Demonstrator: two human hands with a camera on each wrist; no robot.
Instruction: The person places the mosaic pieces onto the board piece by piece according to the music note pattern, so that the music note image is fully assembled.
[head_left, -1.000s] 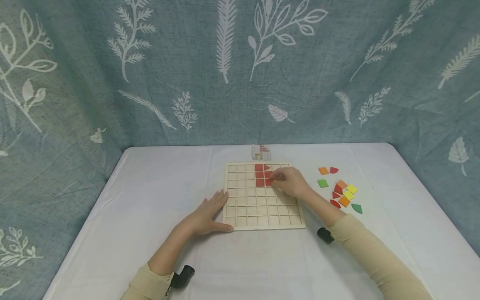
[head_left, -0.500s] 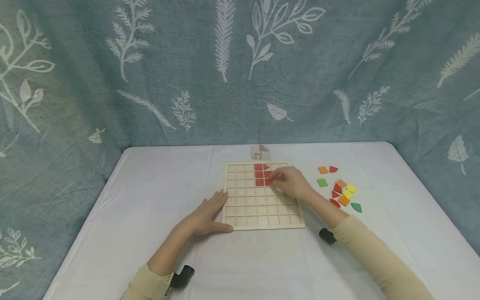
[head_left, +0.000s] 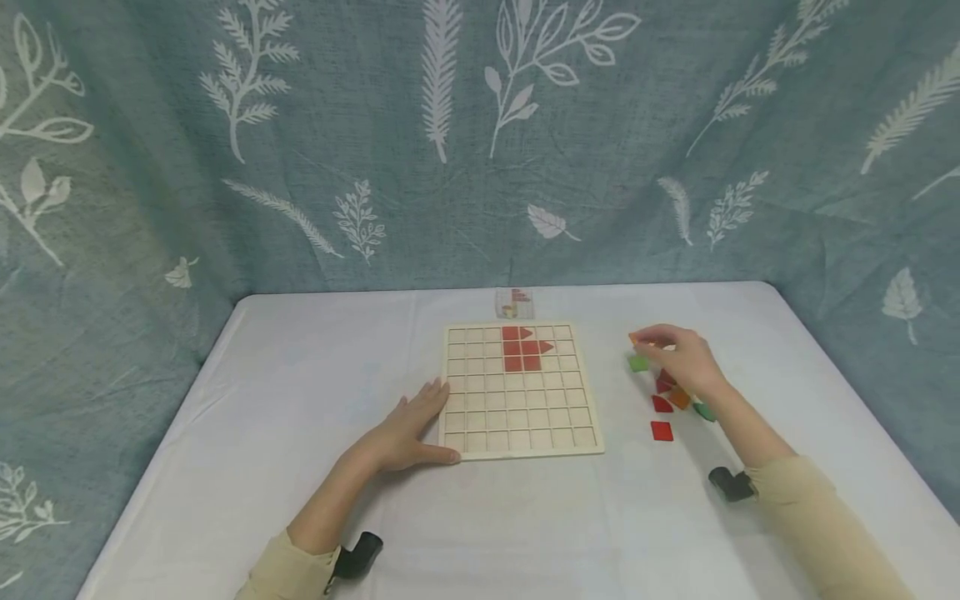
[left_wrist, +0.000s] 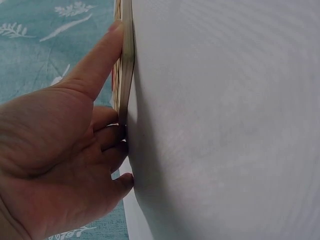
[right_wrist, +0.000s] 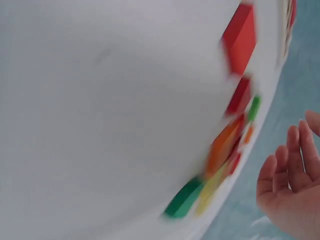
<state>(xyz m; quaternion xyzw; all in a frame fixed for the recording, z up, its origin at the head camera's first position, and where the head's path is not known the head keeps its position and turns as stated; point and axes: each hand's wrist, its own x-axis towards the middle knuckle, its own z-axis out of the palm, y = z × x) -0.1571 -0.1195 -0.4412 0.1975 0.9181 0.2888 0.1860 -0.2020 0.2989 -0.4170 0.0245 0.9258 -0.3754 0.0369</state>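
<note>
Leftmost, the left hand [head_left: 408, 433] rests its spread, unclenched fingers along the near side of the board [head_left: 517, 412], which carries red tiles [head_left: 512, 350] toward its far edge, while farther right loose tiles [head_left: 662, 431] lie under the right hand [head_left: 678, 354], whose bent fingers may or may not grasp one; I cannot tell.
</note>
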